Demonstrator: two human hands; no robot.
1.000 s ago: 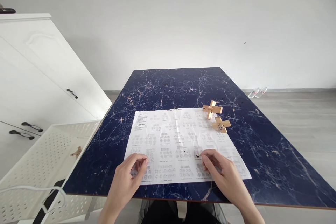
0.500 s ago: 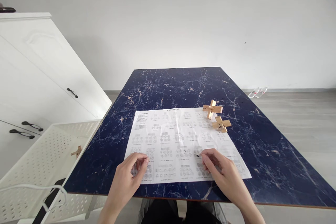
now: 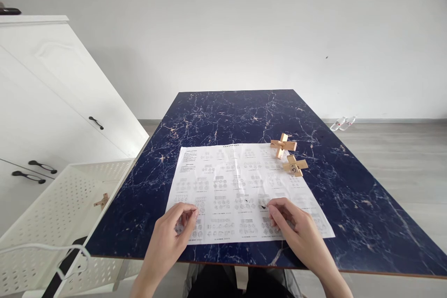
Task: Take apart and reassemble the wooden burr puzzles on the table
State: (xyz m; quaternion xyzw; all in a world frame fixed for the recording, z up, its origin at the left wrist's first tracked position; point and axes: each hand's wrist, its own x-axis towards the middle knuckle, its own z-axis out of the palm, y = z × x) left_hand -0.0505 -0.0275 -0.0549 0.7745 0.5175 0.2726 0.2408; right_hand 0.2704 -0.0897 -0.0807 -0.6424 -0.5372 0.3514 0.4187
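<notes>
A printed instruction sheet, creased and covered in rows of small diagrams, lies flat near the table's front edge. On its left lower part rests my left hand, loosely curled, thumb and forefinger tips together with nothing visible in them. My right hand is curled the same way over the lower right part of the sheet, holding nothing that shows. Two cross-shaped wooden puzzles, one farther back and one nearer, sit at the sheet's upper right corner, apart from both hands.
The dark blue marbled table stands before a pale wall. To the left are a white perforated basket with a wooden piece inside, a white cable and a white cabinet. Clear bottles lie on the floor at right.
</notes>
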